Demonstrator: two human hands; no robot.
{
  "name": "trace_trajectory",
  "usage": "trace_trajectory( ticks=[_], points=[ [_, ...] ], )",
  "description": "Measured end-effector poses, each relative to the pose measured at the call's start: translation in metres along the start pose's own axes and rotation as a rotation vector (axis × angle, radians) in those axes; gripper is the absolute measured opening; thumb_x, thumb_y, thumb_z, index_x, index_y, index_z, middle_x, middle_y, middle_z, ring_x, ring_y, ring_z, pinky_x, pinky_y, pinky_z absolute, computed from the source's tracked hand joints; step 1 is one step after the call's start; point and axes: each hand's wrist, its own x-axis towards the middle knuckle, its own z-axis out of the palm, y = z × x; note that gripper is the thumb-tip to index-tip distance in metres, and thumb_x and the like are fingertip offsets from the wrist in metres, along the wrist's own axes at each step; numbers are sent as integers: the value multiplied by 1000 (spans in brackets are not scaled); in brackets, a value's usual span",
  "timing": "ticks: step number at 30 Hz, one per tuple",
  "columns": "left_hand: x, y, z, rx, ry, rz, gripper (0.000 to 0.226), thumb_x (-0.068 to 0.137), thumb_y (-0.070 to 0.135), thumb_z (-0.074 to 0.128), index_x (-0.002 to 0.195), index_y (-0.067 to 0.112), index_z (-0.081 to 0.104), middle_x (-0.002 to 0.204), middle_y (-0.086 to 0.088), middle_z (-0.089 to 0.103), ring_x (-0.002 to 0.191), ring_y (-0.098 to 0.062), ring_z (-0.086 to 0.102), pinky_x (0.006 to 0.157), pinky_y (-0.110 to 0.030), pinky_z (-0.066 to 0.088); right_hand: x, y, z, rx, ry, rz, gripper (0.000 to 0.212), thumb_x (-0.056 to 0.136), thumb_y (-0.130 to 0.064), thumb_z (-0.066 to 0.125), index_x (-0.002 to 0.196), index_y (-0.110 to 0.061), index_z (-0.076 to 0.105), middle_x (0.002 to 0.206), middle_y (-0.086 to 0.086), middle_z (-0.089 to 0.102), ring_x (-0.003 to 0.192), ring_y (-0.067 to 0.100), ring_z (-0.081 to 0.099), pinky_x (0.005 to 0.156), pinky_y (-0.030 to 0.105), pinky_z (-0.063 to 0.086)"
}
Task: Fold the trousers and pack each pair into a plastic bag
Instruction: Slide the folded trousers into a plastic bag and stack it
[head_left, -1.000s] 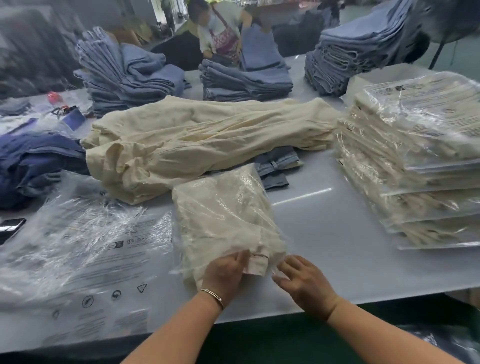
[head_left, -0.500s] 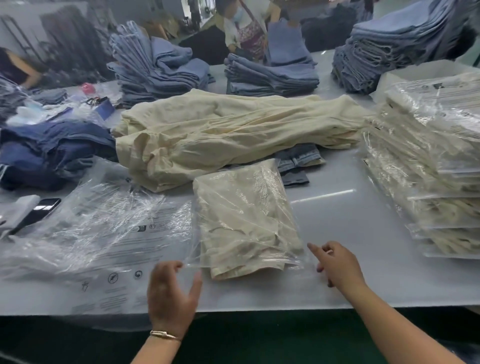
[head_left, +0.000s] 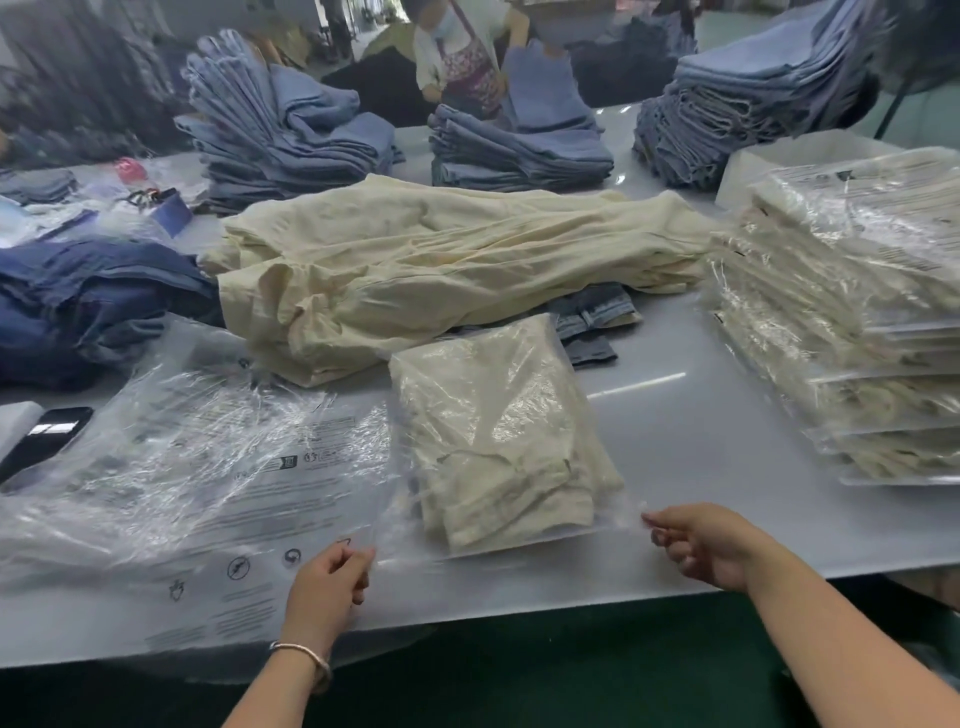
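Observation:
A folded cream pair of trousers (head_left: 498, 447) lies inside a clear plastic bag (head_left: 524, 543) near the table's front edge. My left hand (head_left: 327, 587) pinches the bag's open flap at its near left corner. My right hand (head_left: 701, 545) pinches the flap at the near right corner. Behind the bag lies a pile of loose cream trousers (head_left: 441, 270). A spread stack of empty printed plastic bags (head_left: 182, 467) lies to the left.
A tall stack of bagged cream trousers (head_left: 852, 322) stands at the right. Dark blue jeans (head_left: 83, 301) lie at the left beside a black phone (head_left: 44, 441). Folded light-blue jeans stacks (head_left: 519, 150) line the back, where another person (head_left: 462, 52) works. The grey table (head_left: 701, 431) stretches between.
Both hands left the trousers, drew back toward the table's front edge and now pinch the bag's flap at its two near corners. The trousers sit fully inside the bag.

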Motion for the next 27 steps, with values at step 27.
trace_trajectory(
  ticks=[27],
  points=[
    [-2, -12, -27, 150, -312, 10, 14, 90, 17, 64, 79, 9, 62, 55, 1, 65, 43, -8, 58, 42, -16, 40, -18, 88, 291, 125, -157, 15, 24, 92, -23, 64, 102, -2, 63, 63, 3, 66, 46, 10, 47, 47, 22, 47]
  ],
)
